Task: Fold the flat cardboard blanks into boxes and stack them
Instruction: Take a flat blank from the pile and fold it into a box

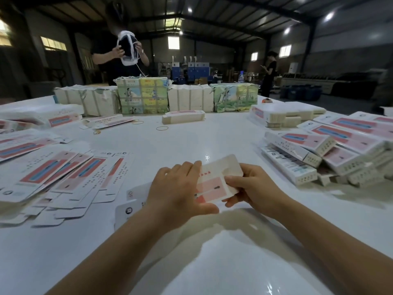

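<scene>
- Cardboard blank [221, 177] near centre of table [191, 141], held btwn both hands; lower left part hidden.
- Left hand [178, 192] lies over it, fingers mostly straight, thumb under edge.
- Right hand [253, 188] pinches right edge w/ curled fingers.
- Flat blanks [63, 173] left, folded boxes [323, 154] right; print too blurred to read.

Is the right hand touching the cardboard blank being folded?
Touching. The head view shows the right hand pinching the cardboard blank's right edge, thumb on top.
</scene>
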